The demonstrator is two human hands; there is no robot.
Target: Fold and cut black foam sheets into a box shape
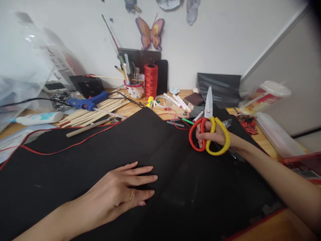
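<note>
My left hand [122,189] lies flat with its fingers stretched out on a large black sheet [100,157], which covers most of the work surface. A gold ring shows on one finger. To the right, my right hand [212,134] is closed on a pair of scissors [208,107], its fingers through the red and yellow handles. The blades are together and point up, away from me. A corner of the black sheet reaches toward the pens at the back.
A blue glue gun [87,101] rests on wooden sticks [100,112] at back left. Behind the sheet stand a pen cup [134,90] and a red thread spool [150,80]. Markers [182,103] lie nearby. A red cord [65,149] crosses the sheet's left side. A white-lidded container [265,95] is at right.
</note>
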